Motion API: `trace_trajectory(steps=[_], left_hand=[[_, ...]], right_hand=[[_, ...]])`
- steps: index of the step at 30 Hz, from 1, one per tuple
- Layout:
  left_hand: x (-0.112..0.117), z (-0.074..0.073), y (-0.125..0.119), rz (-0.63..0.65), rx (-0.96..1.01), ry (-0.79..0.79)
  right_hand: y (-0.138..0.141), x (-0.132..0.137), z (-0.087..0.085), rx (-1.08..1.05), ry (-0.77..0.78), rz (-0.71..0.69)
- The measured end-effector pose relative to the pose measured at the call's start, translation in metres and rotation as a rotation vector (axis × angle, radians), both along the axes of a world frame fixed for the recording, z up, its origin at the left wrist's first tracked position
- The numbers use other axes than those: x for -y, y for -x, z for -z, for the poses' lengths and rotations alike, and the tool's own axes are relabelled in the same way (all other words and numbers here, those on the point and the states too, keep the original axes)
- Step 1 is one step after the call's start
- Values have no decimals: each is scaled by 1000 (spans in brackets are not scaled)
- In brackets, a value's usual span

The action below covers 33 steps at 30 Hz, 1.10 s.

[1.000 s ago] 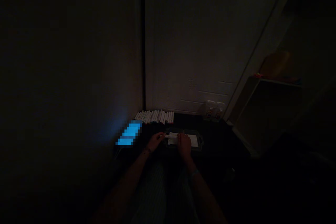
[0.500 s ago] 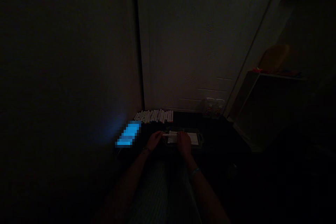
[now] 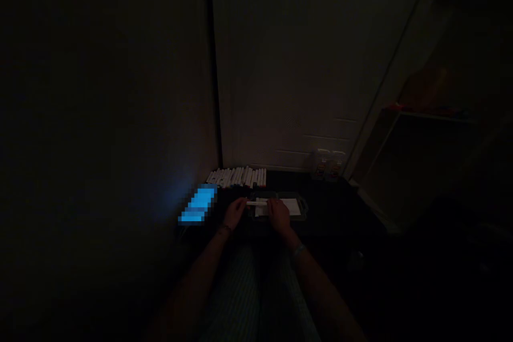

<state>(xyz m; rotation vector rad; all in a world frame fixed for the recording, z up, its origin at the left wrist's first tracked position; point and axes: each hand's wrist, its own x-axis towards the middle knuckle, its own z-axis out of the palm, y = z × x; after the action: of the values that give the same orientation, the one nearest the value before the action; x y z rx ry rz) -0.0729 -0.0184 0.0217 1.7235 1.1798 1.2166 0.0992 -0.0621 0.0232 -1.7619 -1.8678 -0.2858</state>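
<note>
A white marker (image 3: 257,203) lies crosswise between my two hands. My left hand (image 3: 235,212) is closed on its left end, and my right hand (image 3: 279,215) is closed on its right end. Just beneath the hands is a clear plastic case (image 3: 303,212) with white contents (image 3: 292,206) that look like more markers or paper; the dim light hides the detail. Behind the case, a row of white markers (image 3: 236,177) lies side by side on the dark table.
A glowing blurred screen (image 3: 197,206) stands left of my hands. Two clear containers with labels (image 3: 327,164) stand by the wall at the back right. A shelf (image 3: 430,116) with red and orange things is farther right. The dark tabletop (image 3: 340,208) is dimly lit.
My right hand has shifted slightly left along the marker. The view has turned a little; both hands still hold the marker above the case.
</note>
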Motion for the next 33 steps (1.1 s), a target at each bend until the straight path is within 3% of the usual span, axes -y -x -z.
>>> trace_trajectory(steps=[5,19,26,33], left_hand=[[2,-1,-2,-51,-19,6],[1,15,-7,79,-192,-73],[-3,18,-8,86,-252,-127],[-2,17,-10,73,-273,-100]], right_hand=[[4,1,1,-46,-13,-38],[1,-4,8,-69,-20,62],[-12,-7,3,-56,-31,31],[-20,-4,12,-62,-11,100]])
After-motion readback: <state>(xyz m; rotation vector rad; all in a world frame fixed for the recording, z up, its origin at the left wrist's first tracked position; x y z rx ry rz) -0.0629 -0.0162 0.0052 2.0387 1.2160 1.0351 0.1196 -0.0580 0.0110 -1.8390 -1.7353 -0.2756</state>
